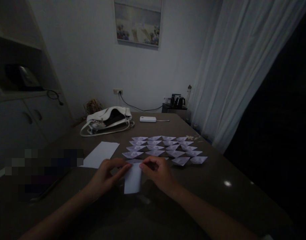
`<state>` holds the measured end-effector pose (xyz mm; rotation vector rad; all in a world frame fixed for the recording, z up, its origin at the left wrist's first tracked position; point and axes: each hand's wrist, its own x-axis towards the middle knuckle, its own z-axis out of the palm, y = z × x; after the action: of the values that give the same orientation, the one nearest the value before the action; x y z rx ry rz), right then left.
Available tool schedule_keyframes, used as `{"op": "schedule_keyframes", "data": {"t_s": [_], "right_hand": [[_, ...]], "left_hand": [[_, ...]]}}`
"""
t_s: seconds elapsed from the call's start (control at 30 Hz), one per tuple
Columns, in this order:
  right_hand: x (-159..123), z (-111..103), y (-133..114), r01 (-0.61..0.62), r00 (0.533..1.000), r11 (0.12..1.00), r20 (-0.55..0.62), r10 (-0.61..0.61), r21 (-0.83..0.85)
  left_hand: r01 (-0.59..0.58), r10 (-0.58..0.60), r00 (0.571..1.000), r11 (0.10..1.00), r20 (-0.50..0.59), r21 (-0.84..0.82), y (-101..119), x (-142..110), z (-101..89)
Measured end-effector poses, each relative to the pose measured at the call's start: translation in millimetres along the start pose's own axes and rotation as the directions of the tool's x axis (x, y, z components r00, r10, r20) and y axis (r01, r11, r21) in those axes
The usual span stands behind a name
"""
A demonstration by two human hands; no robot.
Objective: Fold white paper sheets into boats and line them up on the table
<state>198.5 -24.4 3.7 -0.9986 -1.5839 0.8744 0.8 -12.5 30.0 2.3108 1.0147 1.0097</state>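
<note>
Head view: rows of small white folded-paper boats (154,153) on a dark, glossy tabletop (192,200) serve as the landmark. On the near side of the boats, toward their left, is a small white rectangular piece of paper (133,180), held by both hands; whether its lower edge touches the tabletop cannot be told. The left hand (109,170) pinches the paper's upper left corner between thumb and forefinger; the right hand (159,170) pinches the upper right corner likewise, its remaining fingers curled and partly hiding the nearest row of boats. Left of the boats lie flat, larger white paper sheets (99,155). Beyond the boats and to their left rests an open white handbag with a looped strap (98,116). Directly beyond them is a white, rounded oblong device (148,119) with a short cable extending to the right.
</note>
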Motion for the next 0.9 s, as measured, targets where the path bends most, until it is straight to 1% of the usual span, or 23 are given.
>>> {"op": "schedule_keyframes", "data": {"t_s": [0.1,0.3,0.47,0.57,0.67,0.77,0.9], "right_hand": [[0,0,-2,0.003,1.0,1.0,-0.015,-0.003,-0.013],[0,-1,-8,-0.005,1.0,0.999,-0.004,0.005,0.043],[-1,1,-10,0.027,1.0,0.996,-0.018,-0.025,0.086],[-2,1,-12,0.042,0.999,0.996,-0.026,-0.04,0.081],[-2,0,-11,0.027,1.0,0.999,-0.005,-0.027,0.036],[0,-2,-6,-0.005,0.999,1.0,0.052,0.004,0.02],[3,-2,2,-0.019,0.994,1.0,0.11,0.021,-0.019]], "left_hand": [[0.004,-0.004,1.0,1.0,0.017,-0.004,1,-1,-0.8],[-0.034,0.034,0.999,0.999,-0.015,-0.032,3,0,-3.4],[-0.066,0.065,0.997,0.998,-0.05,-0.022,8,0,-3.8],[-0.074,0.073,0.996,0.997,-0.047,-0.023,7,0,-3.7],[-0.04,0.04,0.999,0.999,-0.035,-0.022,3,-2,-3.0],[0.02,-0.021,0.999,0.999,-0.032,-0.03,-1,-2,-1.6],[0.099,-0.099,0.995,0.994,0.02,-0.035,-5,0,-0.1]]}}
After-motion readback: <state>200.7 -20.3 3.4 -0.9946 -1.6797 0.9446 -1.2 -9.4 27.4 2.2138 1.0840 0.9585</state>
